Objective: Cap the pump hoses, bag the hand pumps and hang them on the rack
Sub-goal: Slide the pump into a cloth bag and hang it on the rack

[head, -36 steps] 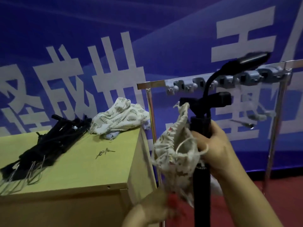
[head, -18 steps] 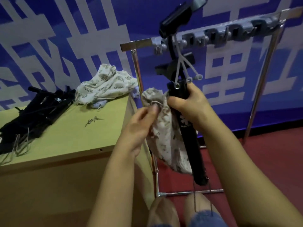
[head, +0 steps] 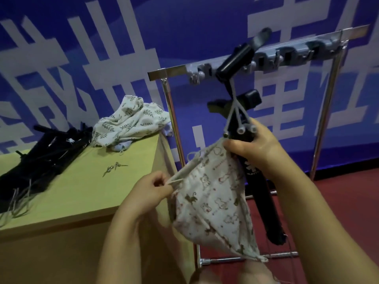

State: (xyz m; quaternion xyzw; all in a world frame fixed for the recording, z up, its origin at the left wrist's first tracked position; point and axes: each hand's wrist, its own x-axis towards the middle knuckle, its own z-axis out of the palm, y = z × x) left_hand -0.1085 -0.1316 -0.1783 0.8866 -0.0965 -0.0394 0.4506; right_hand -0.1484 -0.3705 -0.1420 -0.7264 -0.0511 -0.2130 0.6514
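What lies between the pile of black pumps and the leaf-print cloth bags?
Nothing: in the head view, the black pumps directly meet the leaf-print bags.

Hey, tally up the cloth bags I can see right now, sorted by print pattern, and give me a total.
Animal-print bag, held between the left hand and right hand: 1
Leaf-print bags, in a crumpled heap on the table, separate count not discernible: at least 1
Total: at least 2

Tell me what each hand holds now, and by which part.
The right hand grips the black pump by its upper barrel and pins the bag's rim there. The left hand pinches the printed cloth bag at its mouth edge.
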